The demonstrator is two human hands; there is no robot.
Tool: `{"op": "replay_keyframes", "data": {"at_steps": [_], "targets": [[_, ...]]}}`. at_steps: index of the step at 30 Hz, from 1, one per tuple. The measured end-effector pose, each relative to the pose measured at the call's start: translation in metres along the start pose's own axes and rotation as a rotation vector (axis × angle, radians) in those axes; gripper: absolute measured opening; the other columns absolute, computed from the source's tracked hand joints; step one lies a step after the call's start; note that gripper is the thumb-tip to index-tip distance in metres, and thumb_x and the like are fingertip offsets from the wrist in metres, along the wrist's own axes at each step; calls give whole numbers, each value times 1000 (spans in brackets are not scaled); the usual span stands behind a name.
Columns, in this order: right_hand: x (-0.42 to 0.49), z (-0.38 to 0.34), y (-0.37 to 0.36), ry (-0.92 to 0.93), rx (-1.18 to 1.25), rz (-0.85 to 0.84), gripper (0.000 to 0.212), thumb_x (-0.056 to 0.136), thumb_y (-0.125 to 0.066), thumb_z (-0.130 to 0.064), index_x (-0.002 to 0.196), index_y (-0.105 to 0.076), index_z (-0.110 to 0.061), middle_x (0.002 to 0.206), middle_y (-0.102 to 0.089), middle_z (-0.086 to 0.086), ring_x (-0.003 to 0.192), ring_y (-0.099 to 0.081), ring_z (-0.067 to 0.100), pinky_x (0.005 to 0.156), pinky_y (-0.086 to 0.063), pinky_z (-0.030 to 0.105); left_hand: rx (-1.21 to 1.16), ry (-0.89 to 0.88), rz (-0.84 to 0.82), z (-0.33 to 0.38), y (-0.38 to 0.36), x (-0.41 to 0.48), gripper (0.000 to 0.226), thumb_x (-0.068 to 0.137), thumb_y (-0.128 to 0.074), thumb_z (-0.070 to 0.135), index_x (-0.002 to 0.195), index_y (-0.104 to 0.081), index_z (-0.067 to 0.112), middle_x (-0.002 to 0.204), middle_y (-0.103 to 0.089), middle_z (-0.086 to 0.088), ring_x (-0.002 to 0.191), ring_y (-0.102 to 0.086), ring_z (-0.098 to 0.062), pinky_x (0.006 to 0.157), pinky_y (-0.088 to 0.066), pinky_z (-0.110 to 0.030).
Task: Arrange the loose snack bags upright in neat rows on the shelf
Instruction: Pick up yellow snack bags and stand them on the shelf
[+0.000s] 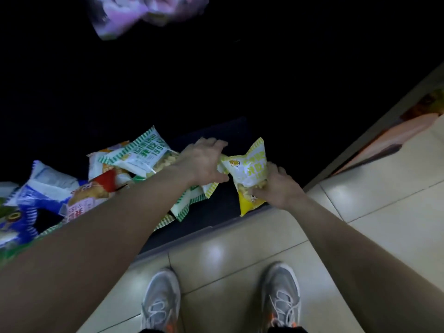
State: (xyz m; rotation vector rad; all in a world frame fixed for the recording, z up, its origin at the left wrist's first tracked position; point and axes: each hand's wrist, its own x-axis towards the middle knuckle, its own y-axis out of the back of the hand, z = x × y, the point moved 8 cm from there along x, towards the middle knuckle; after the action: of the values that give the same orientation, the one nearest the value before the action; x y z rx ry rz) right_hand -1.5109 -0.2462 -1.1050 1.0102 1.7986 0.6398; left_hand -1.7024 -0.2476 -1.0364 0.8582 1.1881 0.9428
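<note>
A yellow-striped snack bag (pixel 249 169) stands tilted near the front edge of the dark low shelf (pixel 216 227). My right hand (pixel 276 186) grips its lower part. My left hand (pixel 204 162) is closed on the bag's upper left corner, over a second yellow-striped bag underneath. To the left, a green-striped bag (pixel 141 152) lies flat on a heap. Red and orange bags (pixel 101 186) and blue bags (pixel 36 195) lie loose further left, partly hidden by my left forearm.
The shelf's back is dark. A blurred purple bag (pixel 134 13) hangs at the top. Pale floor tiles (pixel 360 212) lie in front of the shelf, with my two grey shoes (pixel 161 301) on them. A neighbouring unit with orange packaging (pixel 408 131) stands at the right.
</note>
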Motion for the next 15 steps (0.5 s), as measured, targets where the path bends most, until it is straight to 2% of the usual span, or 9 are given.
{"op": "replay_keyframes", "data": {"at_steps": [3,7,10,12,15], "targets": [[4,1,-1,15,104,66,106,70,-80,-53,150,-20,-15,140,-43,16,128,-46,39,103,-42,46,-13,6,50,0,-5,4,102,74,-72,59,154,-19,24,155,-31,-4,144,-23,-26,114,-27,-43],[-5,-4,-11,16,210,70,125,61,-82,-58,154,-5,-26,143,-41,10,128,-48,33,104,-44,46,-68,31,30,-5,-21,-10,100,78,-69,58,155,-16,24,157,-29,-3,144,-23,-25,113,-26,-42],[-12,-12,-6,53,171,179,124,58,-83,-59,152,-9,-26,140,-44,9,124,-51,34,99,-46,47,-131,30,54,-5,-19,-13,102,77,-70,60,155,-16,24,156,-31,-2,143,-25,-24,113,-28,-40],[-24,-20,-2,110,191,279,120,59,-81,-60,152,-14,-25,136,-47,8,121,-51,33,95,-48,48,-263,25,66,0,-16,-14,104,72,-74,61,154,-20,26,153,-37,0,141,-30,-21,112,-32,-39],[-41,-31,3,190,241,392,117,62,-83,-57,153,-16,-25,135,-47,4,120,-50,27,91,-50,45,-491,31,89,8,-8,-17,98,68,-80,58,148,-32,30,137,-51,5,123,-48,-15,100,-45,-34]]}}
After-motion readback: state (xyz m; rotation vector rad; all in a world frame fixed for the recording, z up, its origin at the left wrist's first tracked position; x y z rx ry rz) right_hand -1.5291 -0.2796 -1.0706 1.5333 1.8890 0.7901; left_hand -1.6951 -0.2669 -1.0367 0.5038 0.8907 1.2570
